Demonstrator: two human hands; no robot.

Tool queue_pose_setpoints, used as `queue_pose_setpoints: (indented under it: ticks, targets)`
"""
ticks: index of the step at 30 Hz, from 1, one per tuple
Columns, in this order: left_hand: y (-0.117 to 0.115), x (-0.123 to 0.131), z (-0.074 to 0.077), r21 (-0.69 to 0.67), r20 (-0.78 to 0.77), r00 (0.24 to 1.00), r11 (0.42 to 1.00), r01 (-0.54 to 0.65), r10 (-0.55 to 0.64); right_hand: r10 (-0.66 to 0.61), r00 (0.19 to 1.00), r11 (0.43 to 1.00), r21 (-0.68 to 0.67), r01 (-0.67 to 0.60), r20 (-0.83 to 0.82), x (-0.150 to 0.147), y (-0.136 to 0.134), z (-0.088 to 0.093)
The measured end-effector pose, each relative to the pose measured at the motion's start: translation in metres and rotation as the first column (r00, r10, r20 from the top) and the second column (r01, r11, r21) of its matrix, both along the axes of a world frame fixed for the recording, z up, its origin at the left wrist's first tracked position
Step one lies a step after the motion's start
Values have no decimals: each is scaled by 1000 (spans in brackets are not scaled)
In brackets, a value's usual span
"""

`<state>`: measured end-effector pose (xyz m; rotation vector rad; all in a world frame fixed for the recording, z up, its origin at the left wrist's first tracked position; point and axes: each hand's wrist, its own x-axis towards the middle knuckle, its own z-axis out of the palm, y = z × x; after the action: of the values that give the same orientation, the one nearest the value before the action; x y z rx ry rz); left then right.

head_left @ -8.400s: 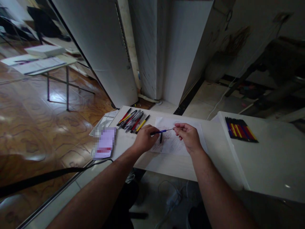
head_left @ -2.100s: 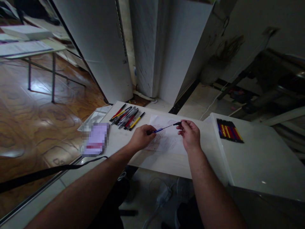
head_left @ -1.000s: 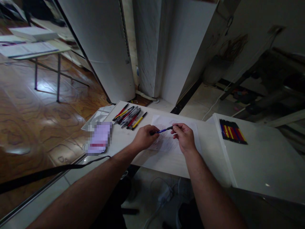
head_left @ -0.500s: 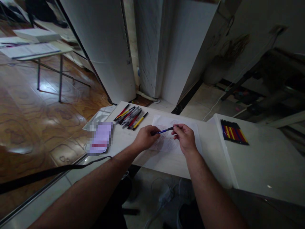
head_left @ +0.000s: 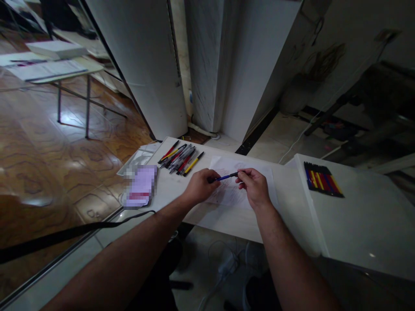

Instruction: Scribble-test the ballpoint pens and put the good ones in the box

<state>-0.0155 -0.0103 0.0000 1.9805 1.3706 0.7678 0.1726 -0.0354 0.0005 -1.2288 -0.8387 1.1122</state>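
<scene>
My left hand (head_left: pixel 201 186) is closed round the rear of a blue pen (head_left: pixel 226 176), held level over a scribbled sheet of white paper (head_left: pixel 238 195). My right hand (head_left: pixel 254 186) pinches the pen's black front end with thumb and fingers. Both hands hover just above the paper on the white table (head_left: pixel 223 220). A loose pile of several pens (head_left: pixel 180 159), red, yellow and black, lies on the table to the left of my hands.
A blurred purple object (head_left: pixel 140 192) lies at the table's left end. A neat row of several pens (head_left: pixel 322 179) sits on a second white surface (head_left: pixel 363 220) to the right. White columns (head_left: pixel 214 65) rise behind; wooden floor and another table (head_left: pixel 48 71) lie left.
Earlier the pen's thin refill showed between my hands, with the black tip piece apart in my right hand. Now the black front sits against the blue barrel and my hands are closer together.
</scene>
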Motion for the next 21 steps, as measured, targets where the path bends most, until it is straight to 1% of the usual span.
queue_pose_setpoints:
  ticks: [13,21]
  targets:
    - [-1,-1,-1,7,16,1000,1000,4,-4,14,1000,1000,-5,-14,2,0,-1,-1]
    - [-3,-2,-2,38,31,999,999,35,-36,4,1000,999,-53,-3,20,1,-4,-3]
